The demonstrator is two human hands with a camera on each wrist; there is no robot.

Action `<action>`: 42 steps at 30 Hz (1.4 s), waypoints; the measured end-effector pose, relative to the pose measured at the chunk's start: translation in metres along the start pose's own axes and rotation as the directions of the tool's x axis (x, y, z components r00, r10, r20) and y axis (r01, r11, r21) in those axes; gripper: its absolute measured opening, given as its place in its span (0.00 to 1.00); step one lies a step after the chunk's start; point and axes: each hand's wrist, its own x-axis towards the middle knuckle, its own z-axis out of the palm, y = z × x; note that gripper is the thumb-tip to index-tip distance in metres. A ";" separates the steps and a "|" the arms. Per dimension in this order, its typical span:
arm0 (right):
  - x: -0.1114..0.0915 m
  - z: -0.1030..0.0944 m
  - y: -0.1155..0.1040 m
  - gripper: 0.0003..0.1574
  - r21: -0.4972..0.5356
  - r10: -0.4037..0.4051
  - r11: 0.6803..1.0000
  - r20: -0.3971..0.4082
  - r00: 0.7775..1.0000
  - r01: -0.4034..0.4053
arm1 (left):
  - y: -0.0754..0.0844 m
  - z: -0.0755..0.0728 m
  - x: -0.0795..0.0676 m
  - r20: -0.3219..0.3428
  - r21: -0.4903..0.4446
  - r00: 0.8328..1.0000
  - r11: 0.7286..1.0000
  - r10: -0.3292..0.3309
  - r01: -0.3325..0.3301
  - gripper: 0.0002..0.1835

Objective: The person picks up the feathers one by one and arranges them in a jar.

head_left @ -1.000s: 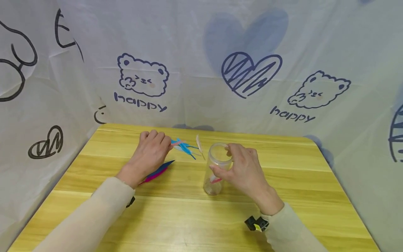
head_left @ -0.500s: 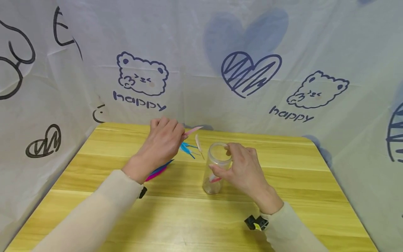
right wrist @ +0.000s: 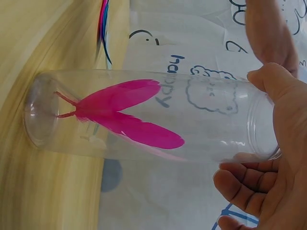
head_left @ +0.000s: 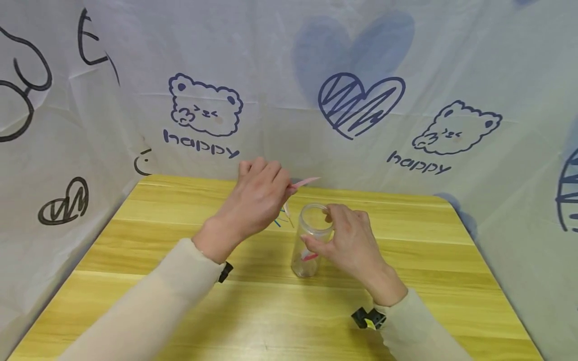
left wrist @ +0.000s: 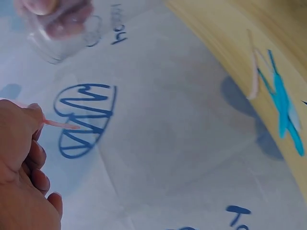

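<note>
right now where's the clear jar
In the head view, the clear jar stands upright on the wood-grain table, just right of centre, gripped near its rim by the right hand.

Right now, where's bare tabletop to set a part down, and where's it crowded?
Bare: from the right hand out to the table's right edge; also in front of the jar, between the sleeves. Crowded: far-left of the jar, with cream feather, blue feathers and the left hand, pink feather in its grip.
</note>
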 end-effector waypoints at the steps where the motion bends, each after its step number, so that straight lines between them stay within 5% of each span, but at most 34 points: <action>1: 0.000 0.000 0.000 0.42 -0.001 0.000 1.000 -0.001 1.000 0.000 | 0.003 -0.001 0.003 0.001 -0.008 1.000 1.000 0.005 -0.004 0.14; 19: 0.005 -0.010 -0.002 0.42 -0.139 -0.014 0.990 0.024 1.000 0.017 | 0.036 -0.001 0.020 -0.082 -0.068 0.995 0.995 0.064 -0.070 0.13; 32: 0.005 -0.009 -0.003 0.44 -0.109 -0.026 0.994 0.019 0.999 0.028 | 0.046 0.003 0.023 -0.033 -0.175 0.998 0.983 0.059 -0.063 0.11; 42: 0.005 -0.009 -0.003 0.39 -0.106 -0.009 0.994 0.029 1.000 0.012 | 0.046 0.010 0.013 0.078 -0.179 0.995 0.983 0.058 -0.044 0.12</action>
